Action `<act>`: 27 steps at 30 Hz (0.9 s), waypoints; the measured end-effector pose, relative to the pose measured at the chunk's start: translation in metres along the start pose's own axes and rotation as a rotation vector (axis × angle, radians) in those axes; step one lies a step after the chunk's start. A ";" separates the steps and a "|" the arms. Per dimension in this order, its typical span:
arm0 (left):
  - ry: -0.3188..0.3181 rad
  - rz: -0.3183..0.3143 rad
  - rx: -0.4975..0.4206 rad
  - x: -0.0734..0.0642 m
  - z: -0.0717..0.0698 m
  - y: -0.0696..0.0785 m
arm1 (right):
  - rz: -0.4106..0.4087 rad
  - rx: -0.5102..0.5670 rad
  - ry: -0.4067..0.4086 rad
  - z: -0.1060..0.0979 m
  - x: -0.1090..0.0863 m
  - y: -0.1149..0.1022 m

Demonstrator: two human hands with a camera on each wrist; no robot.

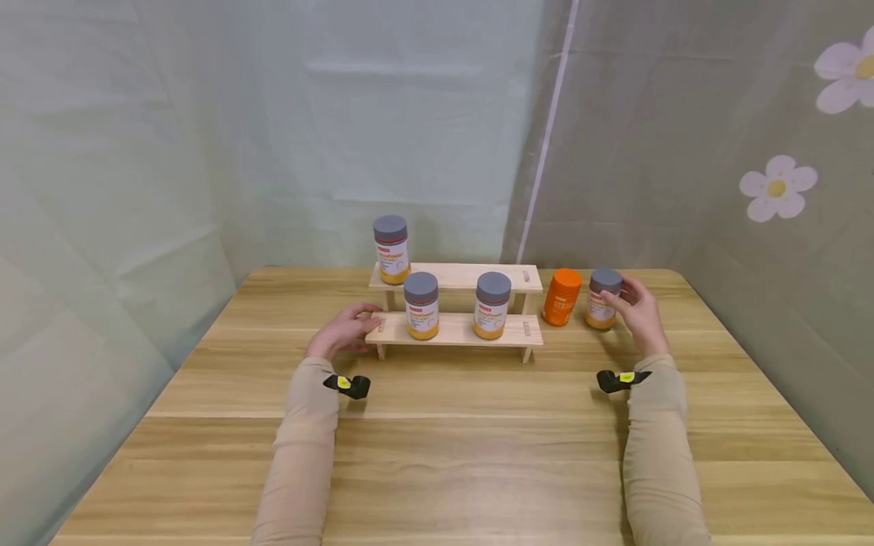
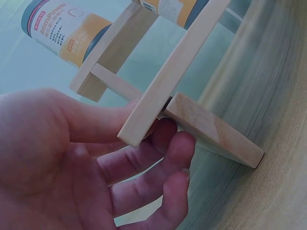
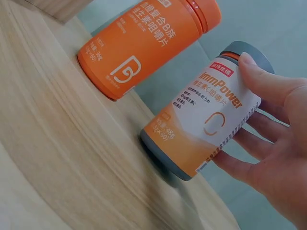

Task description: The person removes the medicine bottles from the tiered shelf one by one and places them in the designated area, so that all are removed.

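Note:
My left hand point(image 1: 347, 331) grips the left end of the lower board of a two-tier wooden shelf point(image 1: 456, 324), thumb on top and fingers curled beneath in the left wrist view. At the right, my right hand point(image 1: 640, 312) holds a grey-capped vitamin bottle point(image 3: 205, 112) with a white and orange label. Its thumb lies near the cap and its fingers wrap the far side; the base is close to the table. An orange vitamin bottle point(image 1: 563, 297) stands just left of it. Two grey-capped bottles stand on the lower board, the left one point(image 1: 422, 306) and the right one point(image 1: 492, 306).
Another grey-capped bottle point(image 1: 391, 250) stands at the left end of the upper board point(image 1: 471, 276). The shelf stands towards the back of a wood-grain table point(image 1: 478, 455). Pale curtains point(image 1: 423, 121) hang behind the table and at its sides.

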State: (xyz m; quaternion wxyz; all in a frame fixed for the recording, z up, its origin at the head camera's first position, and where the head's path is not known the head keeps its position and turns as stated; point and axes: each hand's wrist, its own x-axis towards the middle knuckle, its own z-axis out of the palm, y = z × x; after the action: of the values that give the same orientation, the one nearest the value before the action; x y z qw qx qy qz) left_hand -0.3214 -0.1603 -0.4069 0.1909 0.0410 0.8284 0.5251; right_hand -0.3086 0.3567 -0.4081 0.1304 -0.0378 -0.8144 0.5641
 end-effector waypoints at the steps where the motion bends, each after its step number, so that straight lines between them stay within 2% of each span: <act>1: -0.001 0.000 0.001 0.000 0.000 0.000 | -0.001 -0.001 0.000 0.000 0.000 0.000; 15: 0.005 -0.006 -0.006 0.000 0.001 -0.002 | -0.031 -0.055 -0.017 -0.004 -0.003 0.001; 21: -0.002 -0.009 -0.008 -0.001 0.000 0.000 | -0.059 0.022 -0.008 -0.003 -0.003 0.002; 27: -0.011 0.002 0.001 -0.001 -0.001 0.000 | -0.058 0.033 -0.003 -0.003 -0.005 0.003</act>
State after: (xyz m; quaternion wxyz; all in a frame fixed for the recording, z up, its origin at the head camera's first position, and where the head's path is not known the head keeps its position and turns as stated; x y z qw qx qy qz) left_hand -0.3204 -0.1613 -0.4061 0.1948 0.0446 0.8275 0.5246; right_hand -0.3037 0.3597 -0.4107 0.1460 -0.0113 -0.8059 0.5737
